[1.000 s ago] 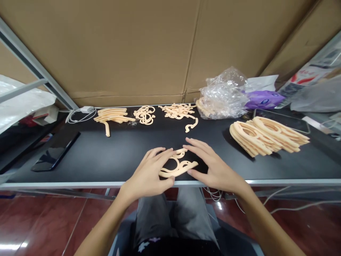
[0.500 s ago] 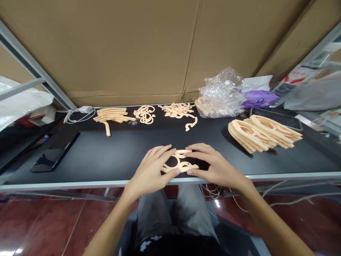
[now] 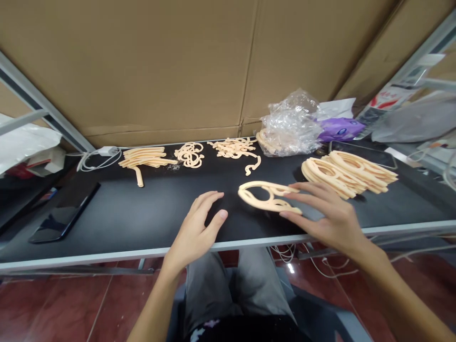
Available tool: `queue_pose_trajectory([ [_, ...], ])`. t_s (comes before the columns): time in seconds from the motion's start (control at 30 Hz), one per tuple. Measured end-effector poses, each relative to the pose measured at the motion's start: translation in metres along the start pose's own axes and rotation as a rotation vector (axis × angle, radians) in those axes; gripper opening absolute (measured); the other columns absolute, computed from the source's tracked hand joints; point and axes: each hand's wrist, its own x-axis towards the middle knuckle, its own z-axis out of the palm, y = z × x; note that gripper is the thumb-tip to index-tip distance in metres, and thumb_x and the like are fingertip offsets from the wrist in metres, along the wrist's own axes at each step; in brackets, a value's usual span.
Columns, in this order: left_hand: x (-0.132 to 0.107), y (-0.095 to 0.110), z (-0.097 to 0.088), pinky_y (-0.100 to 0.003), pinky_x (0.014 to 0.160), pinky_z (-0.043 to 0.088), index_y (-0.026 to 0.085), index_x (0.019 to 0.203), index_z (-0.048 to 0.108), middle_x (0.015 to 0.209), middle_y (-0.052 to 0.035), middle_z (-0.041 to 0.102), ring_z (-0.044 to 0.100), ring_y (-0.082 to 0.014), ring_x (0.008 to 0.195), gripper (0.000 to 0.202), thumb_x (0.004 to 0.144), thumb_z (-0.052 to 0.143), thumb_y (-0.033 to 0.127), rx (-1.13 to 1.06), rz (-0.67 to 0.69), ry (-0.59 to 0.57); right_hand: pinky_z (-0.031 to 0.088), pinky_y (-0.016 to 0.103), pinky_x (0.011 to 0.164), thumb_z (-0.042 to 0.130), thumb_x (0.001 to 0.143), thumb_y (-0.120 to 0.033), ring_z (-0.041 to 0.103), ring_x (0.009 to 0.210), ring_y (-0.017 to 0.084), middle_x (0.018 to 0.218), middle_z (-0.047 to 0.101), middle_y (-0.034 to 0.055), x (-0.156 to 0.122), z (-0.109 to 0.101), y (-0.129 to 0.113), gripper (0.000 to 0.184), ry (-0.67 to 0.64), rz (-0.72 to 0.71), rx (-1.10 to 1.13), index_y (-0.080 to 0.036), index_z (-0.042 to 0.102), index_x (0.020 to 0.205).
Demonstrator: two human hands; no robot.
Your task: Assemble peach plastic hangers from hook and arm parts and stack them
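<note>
My right hand (image 3: 329,216) grips a flat peach-coloured cut-out frame (image 3: 265,196) by its right end, fingers above and thumb below, holding it just over the black table (image 3: 149,209). My left hand (image 3: 197,228) rests near the table's front edge, to the left of the frame, fingers apart and holding nothing. A fanned stack of the same frames (image 3: 347,173) lies to the right of my right hand.
Along the back lie a pile of curved strips (image 3: 144,157), a pile of small loops (image 3: 190,155), a heap of scraps (image 3: 235,148), and a clear plastic bag (image 3: 290,126). A dark phone (image 3: 62,211) and white cable (image 3: 94,159) sit left; cardboard stands behind.
Both hands were pressed on the frame at the front edge. Now my left hand has let go, and my right hand has carried the frame up and to the right.
</note>
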Motion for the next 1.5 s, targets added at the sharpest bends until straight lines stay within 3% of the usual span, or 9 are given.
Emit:
queue_pose_trajectory([
  [0.37,0.000,0.001,-0.002,-0.046,0.118,0.038,0.024,0.133,0.058,0.141,-0.0081,0.058,0.050,-0.0230,0.135,0.040,0.103,0.044,0.047,0.046,0.007,-0.043,0.056,0.059,0.094,0.071,0.088,-0.042,0.072,0.101,0.038,0.101,0.077,0.0138,-0.010,-0.057,0.055,0.023,0.252,0.305,-0.434,-0.023,0.077,0.099],
  [0.5,0.001,0.002,-0.002,-0.045,0.117,0.040,0.023,0.132,0.059,0.138,-0.0073,0.060,0.051,-0.0228,0.132,0.039,0.103,0.044,0.046,0.059,0.015,-0.048,0.055,0.057,0.092,0.069,0.089,-0.044,0.073,0.099,0.039,0.099,0.077,0.0159,-0.018,-0.055,0.076,0.026,0.255,0.376,-0.513,-0.021,0.077,0.095],
  [0.63,0.002,0.003,-0.002,-0.045,0.116,0.040,0.024,0.131,0.060,0.137,-0.0066,0.060,0.051,-0.0221,0.132,0.038,0.103,0.045,0.045,0.063,0.015,-0.055,0.054,0.052,0.087,0.065,0.087,-0.056,0.074,0.087,0.034,0.085,0.078,0.0141,-0.028,-0.046,0.087,0.037,0.242,0.294,-0.577,-0.020,0.074,0.083],
  [0.77,0.001,0.003,-0.002,-0.047,0.116,0.041,0.024,0.130,0.060,0.136,-0.0069,0.061,0.052,-0.0226,0.131,0.037,0.103,0.046,0.044,0.072,0.022,-0.057,0.051,0.052,0.091,0.061,0.090,-0.055,0.072,0.097,0.035,0.096,0.077,0.0175,-0.032,-0.044,0.090,0.038,0.185,0.306,-0.625,-0.019,0.074,0.086],
  [0.9,0.001,0.003,-0.002,-0.048,0.115,0.041,0.024,0.130,0.061,0.135,-0.0074,0.062,0.052,-0.0230,0.130,0.037,0.103,0.047,0.044,0.073,0.023,-0.061,0.052,0.051,0.087,0.067,0.084,-0.054,0.072,0.089,0.034,0.088,0.077,0.0149,-0.026,-0.041,0.081,0.034,0.325,0.227,-0.630,-0.021,0.073,0.080],
  [1.03,0.001,0.004,-0.001,-0.047,0.115,0.042,0.023,0.129,0.062,0.133,-0.0073,0.063,0.053,-0.0232,0.129,0.036,0.102,0.048,0.043,0.078,0.020,-0.060,0.053,0.048,0.089,0.070,0.085,-0.038,0.071,0.087,0.028,0.086,0.076,0.0098,-0.002,-0.022,0.052,0.016,0.282,0.127,-0.448,-0.022,0.070,0.081],
  [1.23,0.002,0.006,-0.001,-0.047,0.113,0.043,0.023,0.126,0.063,0.130,-0.0081,0.064,0.053,-0.0237,0.127,0.034,0.101,0.051,0.042,0.086,0.018,-0.051,0.050,0.044,0.081,0.056,0.094,-0.036,0.068,0.084,0.027,0.085,0.075,0.0086,0.057,0.048,0.027,0.026,-0.212,0.230,-0.202,-0.020,0.075,0.101],
  [1.33,0.001,0.006,0.000,-0.046,0.113,0.043,0.022,0.127,0.062,0.129,-0.0086,0.064,0.054,-0.0234,0.126,0.033,0.101,0.052,0.040,0.090,0.018,-0.048,0.050,0.039,0.073,0.054,0.095,-0.036,0.066,0.077,0.025,0.084,0.073,0.0088,0.078,0.079,0.030,0.032,-0.273,0.219,-0.164,-0.017,0.073,0.115],
  [1.5,0.001,0.006,0.001,-0.047,0.113,0.044,0.023,0.127,0.062,0.130,-0.0087,0.064,0.053,-0.0242,0.127,0.032,0.101,0.052,0.040,0.114,0.026,-0.054,0.050,0.041,0.088,0.053,0.098,-0.039,0.063,0.097,0.027,0.101,0.071,0.0125,0.078,0.094,0.026,0.030,-0.319,0.117,-0.085,-0.018,0.073,0.104],
])
